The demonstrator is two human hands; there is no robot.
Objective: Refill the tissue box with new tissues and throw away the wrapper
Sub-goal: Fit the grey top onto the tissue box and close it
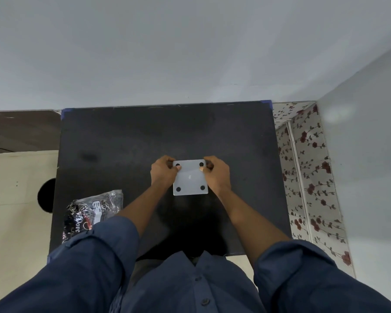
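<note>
A white square tissue box [190, 179] lies on the black table [127, 141] near its middle, bottom side up, showing a flat panel with a black round foot at each corner. My left hand [164, 172] grips its left far corner, thumb on top. My right hand [216, 175] grips its right far corner the same way. A pack of tissues in a black and clear printed wrapper [88, 213] lies at the table's near left, partly hidden by my left sleeve.
A pale wall stands behind the table. A cream surface with a dark round hole [46, 195] lies to the left. Floral-patterned material [312, 177] runs along the right side. My dark blue sleeves cover the table's near edge.
</note>
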